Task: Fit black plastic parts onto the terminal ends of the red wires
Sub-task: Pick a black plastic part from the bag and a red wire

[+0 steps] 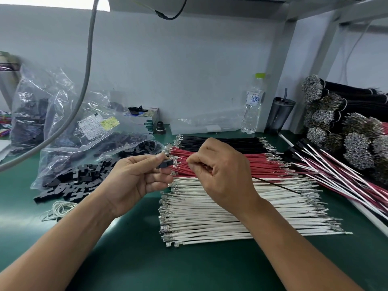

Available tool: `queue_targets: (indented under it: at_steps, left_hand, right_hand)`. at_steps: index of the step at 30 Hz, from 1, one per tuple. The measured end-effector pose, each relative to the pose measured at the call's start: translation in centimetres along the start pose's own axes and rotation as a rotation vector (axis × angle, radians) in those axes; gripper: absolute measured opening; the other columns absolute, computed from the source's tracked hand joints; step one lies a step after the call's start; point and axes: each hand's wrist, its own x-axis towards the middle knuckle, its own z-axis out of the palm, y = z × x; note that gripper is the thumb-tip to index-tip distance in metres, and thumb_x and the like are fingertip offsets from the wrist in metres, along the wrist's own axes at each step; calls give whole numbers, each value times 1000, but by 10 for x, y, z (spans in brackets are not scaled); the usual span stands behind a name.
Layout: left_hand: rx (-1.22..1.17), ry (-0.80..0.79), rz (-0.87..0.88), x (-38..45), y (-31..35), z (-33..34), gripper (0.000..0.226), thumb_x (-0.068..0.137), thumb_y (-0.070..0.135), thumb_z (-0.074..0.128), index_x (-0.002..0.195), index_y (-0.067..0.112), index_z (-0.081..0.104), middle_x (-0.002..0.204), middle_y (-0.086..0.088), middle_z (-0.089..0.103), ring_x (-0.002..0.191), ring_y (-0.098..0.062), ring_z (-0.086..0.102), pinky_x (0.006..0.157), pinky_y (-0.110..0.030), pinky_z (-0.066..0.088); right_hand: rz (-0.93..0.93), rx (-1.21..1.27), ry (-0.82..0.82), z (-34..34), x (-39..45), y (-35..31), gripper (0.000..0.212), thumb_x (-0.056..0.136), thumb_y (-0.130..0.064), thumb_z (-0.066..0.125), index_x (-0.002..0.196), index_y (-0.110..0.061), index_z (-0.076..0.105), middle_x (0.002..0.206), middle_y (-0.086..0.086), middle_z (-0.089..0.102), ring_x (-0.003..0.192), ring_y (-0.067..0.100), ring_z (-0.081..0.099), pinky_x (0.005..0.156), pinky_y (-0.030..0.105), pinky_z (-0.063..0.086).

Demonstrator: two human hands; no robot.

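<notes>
A green matte table (130, 259) is covered by flat rows of white wires (231, 215), red wires (262, 162) and black wires (220, 141), their long axes running left to right, metal terminals pointing left. Glossy bags of black plastic parts (84, 175) lie left. A small blocky black plastic part (164, 164) is pinched by the left hand (136, 177); a thin wire (277, 184), trailing right, is pinched by the right hand (222, 171).

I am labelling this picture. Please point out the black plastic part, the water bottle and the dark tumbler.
black plastic part (164, 164): head view, its side face.
water bottle (252, 106): head view, its label.
dark tumbler (280, 114): head view, its wall.
</notes>
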Motion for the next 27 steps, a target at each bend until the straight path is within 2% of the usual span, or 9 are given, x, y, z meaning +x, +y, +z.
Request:
queue_targets:
  at_steps: [3,5,7,10,14,20,23,25,27]
  left_hand:
    - [-23,-1,6,0,0,-1,18,79,23,73,85,8,82,78,-17,76,62,-21,75,53,-25,60]
    - [-36,-7,7,0,1,-1,19,79,23,73,86,8,82,78,-17,76,62,-21,76,53,-24,60]
    - [-34,-6,7,1,1,-2,18,80,23,72,85,9,82,78,-17,76,62,-21,76,53,-24,61]
    - [4,-7,-22,0,1,-3,19,78,24,75,83,7,81,79,-17,75,63,-22,76,53,-25,61]
    - [2,-26,-69,-1,-1,-1,21,81,26,75,85,5,80,80,-18,73,64,-23,75,53,-26,61]
    - [-6,12,-17,1,-5,3,29,75,32,78,87,6,81,80,-18,75,65,-23,76,56,-26,62]
    - [79,53,24,1,-8,7,41,70,37,81,91,2,79,88,-24,76,70,-29,77,58,-30,63]
    - [223,81,107,-1,-8,8,35,72,34,81,94,7,80,95,-24,77,76,-33,77,61,-34,64]
    - [351,81,218,-3,-7,8,29,73,26,83,99,13,81,93,-22,77,77,-35,77,66,-38,65]
  right_hand:
    - [62,88,-4,2,-1,0,4,89,-18,74,86,-18,76,82,-12,59,71,5,55,60,20,45]
    - [79,119,-3,4,-2,1,3,89,-18,74,87,-18,77,83,-12,60,72,5,56,61,24,48]
    - [53,99,-11,4,-2,1,4,89,-17,74,86,-17,77,82,-11,60,71,5,56,60,28,50]
    - [-8,67,-9,5,-3,0,6,91,-15,73,86,-14,76,81,-8,58,71,5,52,59,25,47]
    - [14,140,-23,5,-4,2,4,90,-14,74,87,-14,76,83,-9,58,72,5,54,60,24,47]
    - [63,35,-34,11,-6,-6,4,89,-19,72,86,-18,74,82,-10,59,71,6,56,59,32,50]
    - [71,39,-69,13,-6,-7,3,89,-18,73,86,-17,74,83,-9,59,71,8,56,60,32,50]
    - [129,56,-89,13,-5,-4,3,89,-20,74,86,-19,75,83,-12,59,72,5,56,62,29,49]
    - [167,84,-111,11,-4,0,2,89,-21,74,87,-21,75,83,-13,60,74,4,58,65,26,50]
